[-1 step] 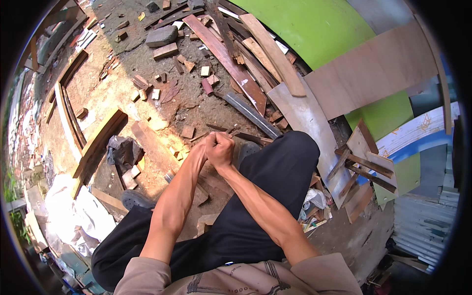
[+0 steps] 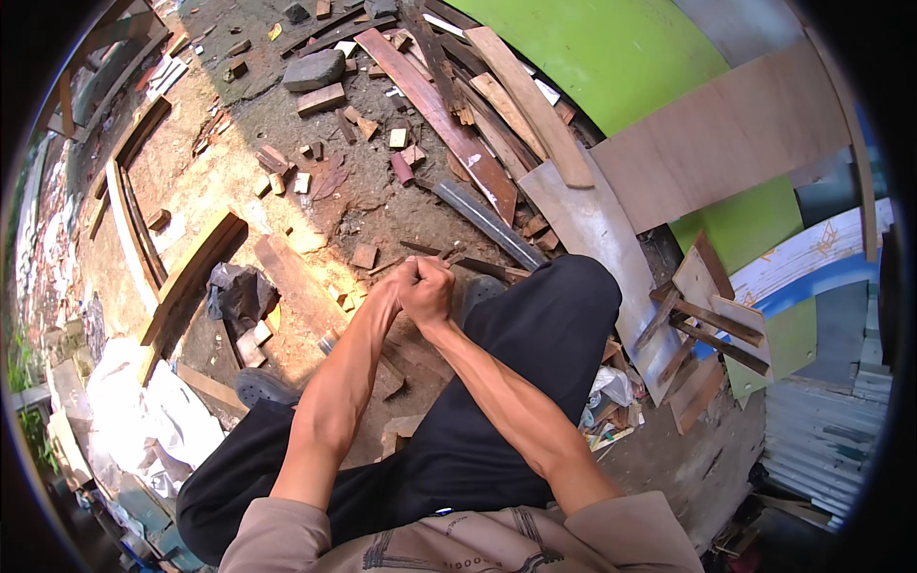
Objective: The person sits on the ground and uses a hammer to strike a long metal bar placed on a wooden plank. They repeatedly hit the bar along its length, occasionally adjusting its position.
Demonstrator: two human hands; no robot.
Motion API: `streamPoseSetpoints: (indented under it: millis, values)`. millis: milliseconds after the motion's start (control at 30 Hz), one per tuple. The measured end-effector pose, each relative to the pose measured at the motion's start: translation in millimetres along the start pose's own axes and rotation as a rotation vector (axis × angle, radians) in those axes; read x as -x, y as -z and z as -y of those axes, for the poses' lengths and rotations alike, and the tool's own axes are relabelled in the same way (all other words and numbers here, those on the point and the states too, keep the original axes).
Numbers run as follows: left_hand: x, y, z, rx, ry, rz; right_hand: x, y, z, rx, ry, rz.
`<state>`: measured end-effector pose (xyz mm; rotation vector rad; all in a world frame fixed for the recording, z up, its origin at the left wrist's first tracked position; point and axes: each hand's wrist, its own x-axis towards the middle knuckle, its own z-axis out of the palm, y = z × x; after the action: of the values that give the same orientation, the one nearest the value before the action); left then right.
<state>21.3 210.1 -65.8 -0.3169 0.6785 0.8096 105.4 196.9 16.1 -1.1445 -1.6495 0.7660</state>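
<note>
In front of my knees my two hands meet, knuckles together. My left hand (image 2: 402, 279) is closed and pressed against my right hand (image 2: 429, 293), which is curled into a fist. Whatever they may hold is hidden by the fingers. Just beyond the knuckles a thin dark wood strip (image 2: 478, 265) lies on the ground, and a small square wood block (image 2: 364, 256) is to the left. A grey metal-looking channel (image 2: 489, 224) slants down toward my right knee. Below my forearms more wood offcuts (image 2: 387, 380) lie between my legs.
Long planks (image 2: 444, 129) are heaped ahead to the right, beside a green sheet (image 2: 611, 57) and a plywood panel (image 2: 731, 138). Nailed-together wood pieces (image 2: 712, 320) stand at right. At left are a thick beam (image 2: 196, 272), a dark plastic bag (image 2: 239, 294) and white cloth (image 2: 143, 411).
</note>
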Motion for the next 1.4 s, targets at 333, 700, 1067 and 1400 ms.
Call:
streamPoseSetpoints:
  millis: [333, 700, 1067, 1400]
  values:
    - [-25, -6, 3, 0.042, -0.024, -0.039, -68, 71, -47, -0.608, -0.450, 0.358]
    - [23, -51, 5, -0.260, -0.071, -0.053, -63, 18, -24, -0.658, -0.290, 0.532]
    - [5, 1, -16, -0.454, 0.006, 0.031, -56, 10, -7, -0.571, -0.256, 0.447]
    - [28, -26, 2, -0.457, -0.048, -0.172, -102, 35, -38, -0.368, -0.185, 0.290]
